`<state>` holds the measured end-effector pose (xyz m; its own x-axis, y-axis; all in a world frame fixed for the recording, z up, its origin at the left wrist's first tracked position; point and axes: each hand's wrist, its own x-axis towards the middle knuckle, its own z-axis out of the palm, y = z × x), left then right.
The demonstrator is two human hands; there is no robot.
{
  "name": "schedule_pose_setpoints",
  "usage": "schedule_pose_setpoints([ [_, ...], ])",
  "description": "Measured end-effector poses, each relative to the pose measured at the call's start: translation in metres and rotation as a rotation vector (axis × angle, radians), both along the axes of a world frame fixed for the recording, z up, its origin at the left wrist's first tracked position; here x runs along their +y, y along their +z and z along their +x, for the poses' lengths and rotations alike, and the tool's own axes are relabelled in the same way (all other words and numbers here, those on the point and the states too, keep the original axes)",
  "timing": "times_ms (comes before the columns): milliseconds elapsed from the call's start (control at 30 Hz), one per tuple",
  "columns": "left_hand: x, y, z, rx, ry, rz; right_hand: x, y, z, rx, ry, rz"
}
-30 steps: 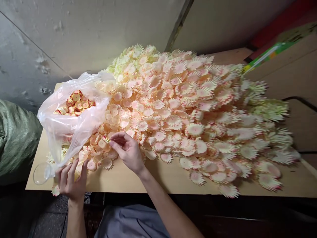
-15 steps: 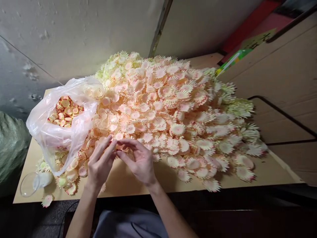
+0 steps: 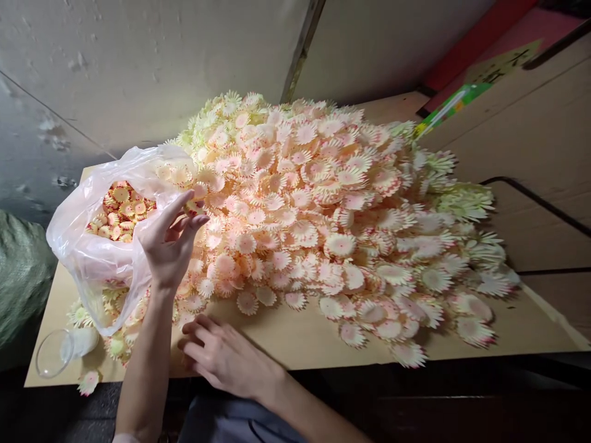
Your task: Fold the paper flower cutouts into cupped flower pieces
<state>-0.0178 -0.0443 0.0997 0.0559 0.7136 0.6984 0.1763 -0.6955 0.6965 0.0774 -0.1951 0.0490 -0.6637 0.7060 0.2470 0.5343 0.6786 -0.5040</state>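
My left hand [image 3: 167, 246] is raised beside the plastic bag, thumb and fingers pinched on a small yellow flower piece [image 3: 192, 208] with reddish edges. Lower down, close to the table's front edge, my right hand [image 3: 226, 357] rests with its fingers curled; whatever lies under the fingertips is hidden. A big heap of pale pink and cream artificial flowers [image 3: 305, 234] with frilled petals spreads behind both hands. The white plastic bag [image 3: 74, 246] stands open at the left, holding many small yellow-and-red flower pieces [image 3: 122, 212].
A clear cup [image 3: 55, 354] with something white beside it sits at the table's front left corner. One loose flower [image 3: 88, 382] lies at the edge there. A green sack [image 3: 23, 289] is left of the table [image 3: 323, 344], and a wall [image 3: 138, 67] stands behind.
My hands were together at the heap's front and have parted. The left went up toward the bag with a flower piece; the right came down to the table's front edge.
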Motion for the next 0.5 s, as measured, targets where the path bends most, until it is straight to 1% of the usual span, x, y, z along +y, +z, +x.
schedule_pose_setpoints([
  [67,0.005,-0.004,0.01,-0.02,-0.062,-0.039,-0.005,-0.009,-0.006,-0.075,0.025,0.027],
  [133,0.01,-0.01,0.019,-0.051,-0.126,-0.076,-0.005,-0.013,-0.001,-0.072,0.032,0.021],
  [200,0.013,-0.019,0.026,-0.079,-0.175,-0.12,0.0,-0.01,0.015,0.009,0.009,0.021],
  [267,0.014,-0.028,0.029,-0.079,-0.185,-0.173,0.012,-0.002,0.038,0.182,-0.076,0.073],
  [333,0.014,-0.036,0.03,-0.071,-0.18,-0.212,0.029,0.009,0.065,0.315,-0.281,0.192],
  [400,0.014,-0.044,0.029,-0.075,-0.173,-0.24,0.049,0.022,0.09,0.389,-0.589,0.358],
  [433,0.014,-0.047,0.029,-0.081,-0.168,-0.251,0.059,0.029,0.1,0.414,-0.72,0.458],
  [467,0.015,-0.05,0.028,-0.087,-0.162,-0.261,0.069,0.035,0.107,0.434,-0.796,0.486],
  [500,0.015,-0.052,0.028,-0.092,-0.157,-0.271,0.078,0.04,0.112,0.485,-0.838,0.478],
])
